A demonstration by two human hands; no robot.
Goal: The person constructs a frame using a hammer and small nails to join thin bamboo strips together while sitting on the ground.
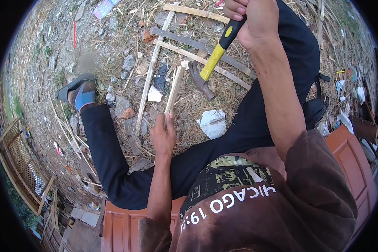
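the right hand [258, 21] was wrapped around the black grip of a claw hammer with a yellow shaft and dark metal head [213, 62], its fingers curled closed, while the left hand [164, 135] pinched a pale, narrow, squared wooden strip [174, 90] between thumb and fingers. that strip slanted up from the left hand over the straw-strewn ground, and its upper end stood near the hammer's head; whether the two touched could not be told. beyond it lay a long pale wooden strip [144, 101], with a grey weathered wooden strip [187, 41] and a thin light-brown wooden strip [176, 50] running across toward the bent right leg. a white angular chunk [212, 124] sat beside the dark trousers. the step in hand seemed to be placing the held strip for hammering; the next move appeared to call for a steady left grip, with its fingers clear of the hammer's head.
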